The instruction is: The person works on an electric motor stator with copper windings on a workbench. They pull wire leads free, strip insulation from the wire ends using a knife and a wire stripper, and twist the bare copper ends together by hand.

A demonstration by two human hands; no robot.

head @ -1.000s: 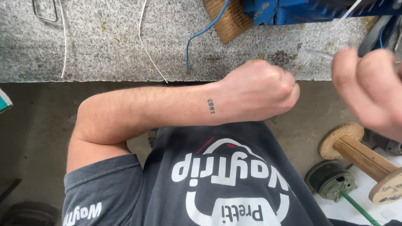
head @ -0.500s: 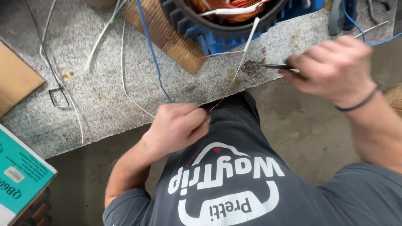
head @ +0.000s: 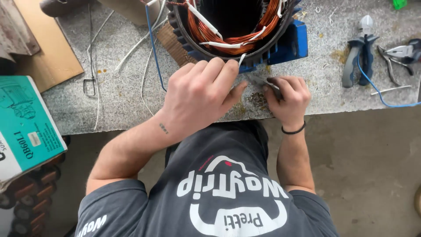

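Note:
A motor stator [head: 232,26] with copper windings and white sleeved leads sits in a blue housing on the grey stone bench [head: 333,87]. My left hand [head: 199,96] rests in front of it. Its bent fingers close at the end of a white lead [head: 241,58] that hangs from the winding. My right hand [head: 287,98] lies beside it at the bench edge and grips a small grey metal tool [head: 259,81], which points left towards my left thumb. The tool's tip is hidden between the two hands.
Blue-handled pliers [head: 359,57] and a second pair of pliers [head: 401,50] lie at the right, with a blue wire [head: 386,98]. Loose white wires [head: 144,66] and cardboard [head: 48,52] lie left. A teal box [head: 26,127] stands at the left edge above dark spools [head: 22,193].
The view has swung onto the stator. My left hand has moved up from the bench edge to the white lead. My right hand has come in from the right, close beside it.

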